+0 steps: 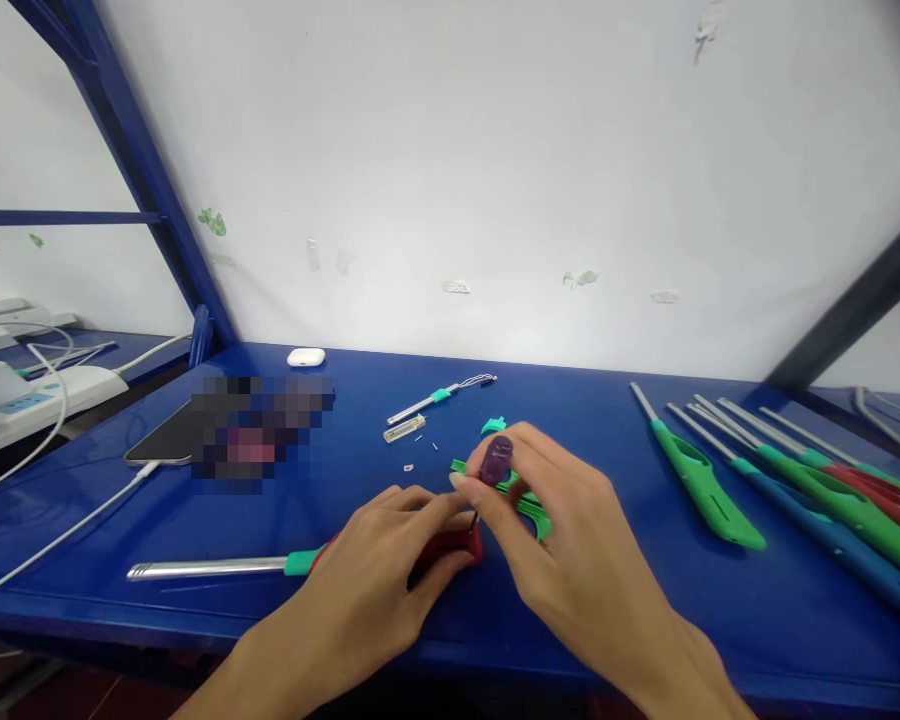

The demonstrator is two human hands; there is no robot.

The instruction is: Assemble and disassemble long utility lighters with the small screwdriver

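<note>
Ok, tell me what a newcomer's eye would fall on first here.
Front and centre, the left hand grips a red-handled lighter while the right hand points a purple-handled screwdriver down at it. On the right side of the blue table, a cluster of long lighters in green, blue and red stands out.

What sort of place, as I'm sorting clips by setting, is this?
Likely a small workshop or workbench corner: long-nosed lighters, loose parts on a blue table, and apparently a screwdriver in the right hand.
</note>
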